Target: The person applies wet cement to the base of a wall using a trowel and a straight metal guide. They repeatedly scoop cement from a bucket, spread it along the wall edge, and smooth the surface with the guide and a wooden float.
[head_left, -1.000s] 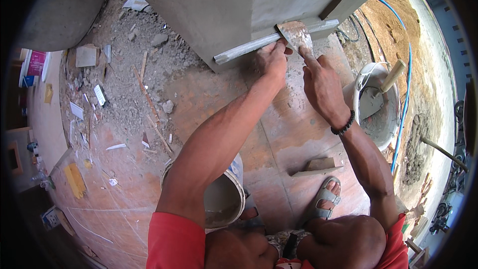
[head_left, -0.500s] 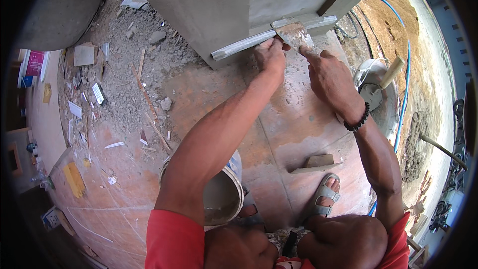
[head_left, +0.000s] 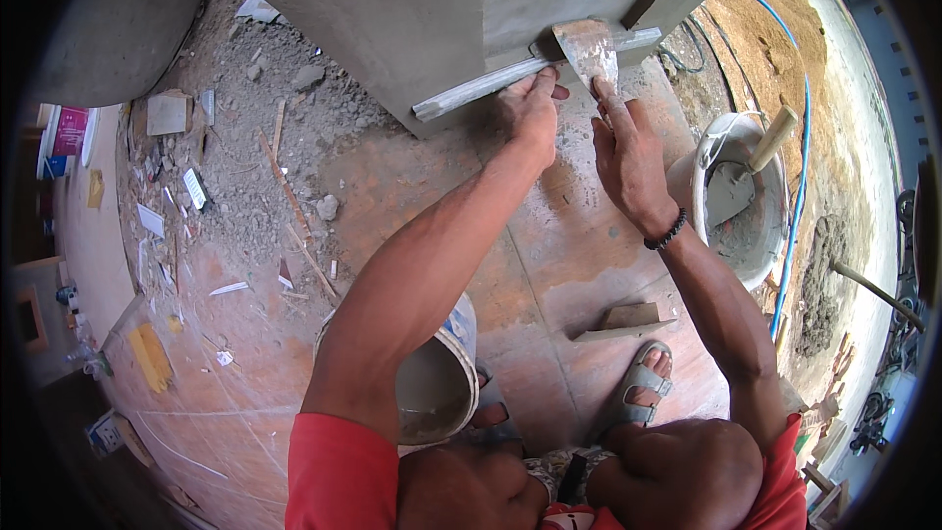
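Note:
My left hand (head_left: 530, 108) grips a long pale straightedge strip (head_left: 456, 98) held against the lower face of a grey plastered column (head_left: 392, 10). Just right of it, my right hand (head_left: 633, 167) holds a scraper (head_left: 584, 44) with a wide, mortar-smeared metal blade, its blade lying at the strip's upper side. The scraper's handle is mostly hidden by my fingers.
A pail (head_left: 432, 402) of grey slurry stands by my left leg; another bucket (head_left: 706, 186) with a wooden-handled trowel (head_left: 775, 137) is at right. A small board (head_left: 628, 324) lies before my right foot. Rubble (head_left: 255, 157), a blue hose (head_left: 800, 167) and sand (head_left: 765, 29) flank me.
The scraper blade has moved up and slightly right along the strip, and my right hand has turned with it. My left hand and the strip have shifted slightly up in the picture.

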Demonstrator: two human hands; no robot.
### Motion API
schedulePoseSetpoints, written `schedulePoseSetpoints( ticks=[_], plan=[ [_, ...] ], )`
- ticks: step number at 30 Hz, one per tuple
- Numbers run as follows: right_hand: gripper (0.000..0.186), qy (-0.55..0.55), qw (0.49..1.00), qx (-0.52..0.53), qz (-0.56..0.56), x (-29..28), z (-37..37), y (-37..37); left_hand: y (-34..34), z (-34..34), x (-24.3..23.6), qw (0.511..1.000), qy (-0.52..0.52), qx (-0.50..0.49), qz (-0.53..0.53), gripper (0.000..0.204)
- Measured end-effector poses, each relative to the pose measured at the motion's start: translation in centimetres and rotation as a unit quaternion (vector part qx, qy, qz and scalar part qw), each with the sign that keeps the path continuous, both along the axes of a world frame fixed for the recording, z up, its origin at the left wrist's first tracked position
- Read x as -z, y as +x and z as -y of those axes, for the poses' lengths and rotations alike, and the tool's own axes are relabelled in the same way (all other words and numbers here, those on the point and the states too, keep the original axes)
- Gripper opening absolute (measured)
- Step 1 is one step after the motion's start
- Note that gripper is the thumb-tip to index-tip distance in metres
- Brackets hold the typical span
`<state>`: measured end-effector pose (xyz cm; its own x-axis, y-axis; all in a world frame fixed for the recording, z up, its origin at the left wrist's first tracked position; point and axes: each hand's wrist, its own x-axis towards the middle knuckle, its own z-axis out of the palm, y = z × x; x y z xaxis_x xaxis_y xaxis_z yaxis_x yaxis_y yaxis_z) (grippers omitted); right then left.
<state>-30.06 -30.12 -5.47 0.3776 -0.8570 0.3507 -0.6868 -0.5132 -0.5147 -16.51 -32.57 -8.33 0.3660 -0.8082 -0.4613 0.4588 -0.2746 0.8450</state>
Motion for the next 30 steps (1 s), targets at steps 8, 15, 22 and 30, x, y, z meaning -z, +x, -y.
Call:
schedulePoseSetpoints(
  ticks=[8,15,22,30],
  plan=[
    [0.054,0.024,0.998,-0.014,-0.051,0.9,-0.6,1.3,-0.3,0.0,0.1,0.999,-0.028,-0.024,-0.034,0.018],
    [0.046,0.079,0.984,-0.021,-0.161,-3.8,-0.3,2.4,0.2,0.1,0.9,0.998,-0.044,-0.035,0.028,0.018],
    [0.042,0.106,0.970,-0.077,-0.203,-6.4,0.2,1.5,-0.4,0.2,0.5,0.998,-0.026,-0.055,-0.013,0.017],
    [0.045,0.094,0.985,-0.029,-0.145,-6.4,-0.5,-0.8,-0.4,0.1,0.4,0.999,-0.033,-0.032,0.007,0.017]
  ],
)
